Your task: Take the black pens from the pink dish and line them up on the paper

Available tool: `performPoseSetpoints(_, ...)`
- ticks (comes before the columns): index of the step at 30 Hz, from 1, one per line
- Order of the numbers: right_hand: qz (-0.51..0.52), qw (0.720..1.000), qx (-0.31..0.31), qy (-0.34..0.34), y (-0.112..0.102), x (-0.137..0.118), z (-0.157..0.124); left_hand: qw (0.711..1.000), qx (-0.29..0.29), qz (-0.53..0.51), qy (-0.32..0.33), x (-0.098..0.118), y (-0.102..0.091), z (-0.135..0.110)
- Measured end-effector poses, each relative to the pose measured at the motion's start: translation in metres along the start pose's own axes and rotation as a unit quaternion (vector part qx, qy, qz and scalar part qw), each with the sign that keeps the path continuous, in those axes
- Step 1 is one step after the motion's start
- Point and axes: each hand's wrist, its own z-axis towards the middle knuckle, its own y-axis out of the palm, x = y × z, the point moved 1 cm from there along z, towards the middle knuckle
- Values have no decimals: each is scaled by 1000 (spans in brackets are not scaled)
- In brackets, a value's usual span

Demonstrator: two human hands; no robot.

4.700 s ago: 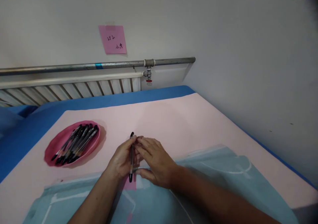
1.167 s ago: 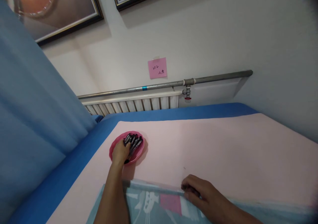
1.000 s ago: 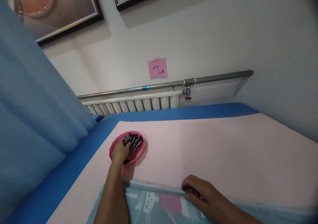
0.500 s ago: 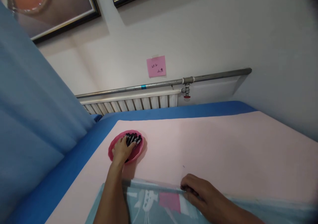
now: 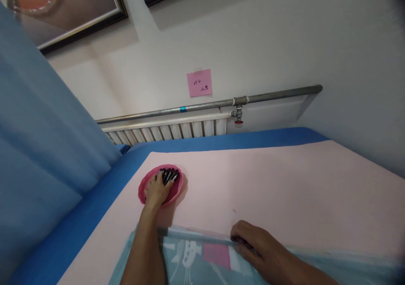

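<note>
On the left a scalloped pink bowl [image 5: 174, 195] sits on the pale pink sheet, holding several slim, shiny black objects [image 5: 169, 176] whose kind is unclear. My left hand [image 5: 156, 189] reaches into the bowl, its fingers closed around part of the black bunch; the fingertips are partly hidden. Nearer to me, my right hand [image 5: 253, 240] rests with curled fingers at the far edge of a light teal printed cloth [image 5: 177, 259]. Something dark shows inside that fist, too covered to name.
Under the pink sheet [image 5: 268, 184] is a blue bed surface [image 5: 218, 141]. A blue curtain [image 5: 41, 120] hangs at left. Beyond the bed are a white radiator [image 5: 177, 130], a metal pipe [image 5: 281, 95] with a red-handled valve, and a pink note [image 5: 199, 83] on the wall.
Within the bowl, my left hand and the black objects have shifted slightly. My right hand stays almost where it was, still closed.
</note>
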Motion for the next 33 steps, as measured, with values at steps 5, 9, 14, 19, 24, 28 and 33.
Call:
performPoseSetpoints(5, -8, 1000, 1, -5, 2, 2, 1, 1000, 9, 9, -10, 2, 3, -1)
performPoseSetpoints(9, -13, 1000, 2, -14, 4, 3, 1, 1000, 13, 15, -11, 5, 7, -3)
performPoseSetpoints(14, -11, 1000, 6, -18, 5, 4, 0, 999, 15, 18, -22, 5, 10, -3)
performPoseSetpoints(19, -13, 1000, 7, -16, 5, 2, 0, 999, 12, 15, -29, 4, 10, -4)
performPoseSetpoints(24, -12, 1000, 8, -22, 4, -1, 0, 1000, 5, 14, -25, 4, 9, -5)
performPoseSetpoints(28, -23, 999, 0, -24, 3, -1, 0, 1000, -1, 19, -17, 3, 7, -4)
performPoseSetpoints(33, -21, 999, 2, -24, 1, 0, -2, 1000, -8, 24, -1, 2, 4, -3)
